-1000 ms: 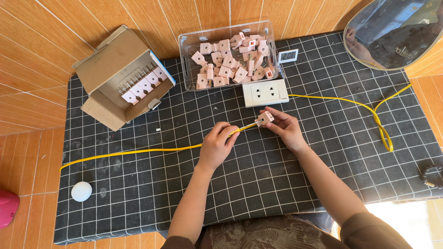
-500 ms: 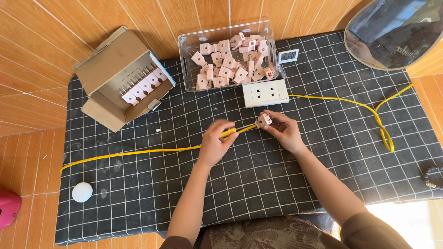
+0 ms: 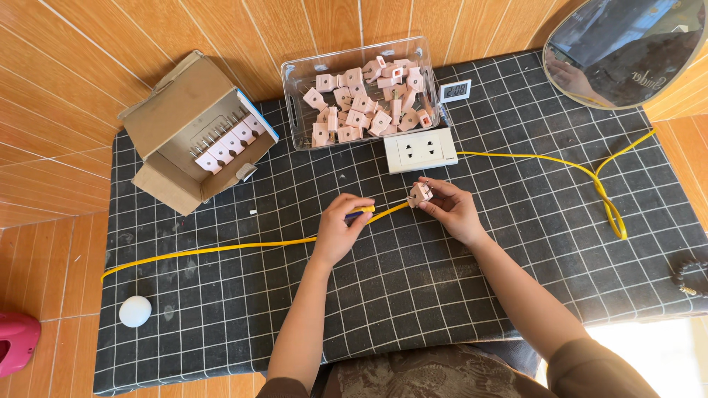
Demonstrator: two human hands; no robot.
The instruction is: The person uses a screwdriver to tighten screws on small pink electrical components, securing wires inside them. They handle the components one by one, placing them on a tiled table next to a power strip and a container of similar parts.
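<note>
Here, my right hand pinching a pink plug, prongs seemingly toward the white socket, my left hand gripping a screwdriver (lengthwise toward it), clear bin beyond, open cardboard box left.

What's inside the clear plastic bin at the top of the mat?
The clear plastic bin holds a loose heap of pink plugs with metal prongs. Whatever lies under the heap is covered, so the count cannot be told.
</note>
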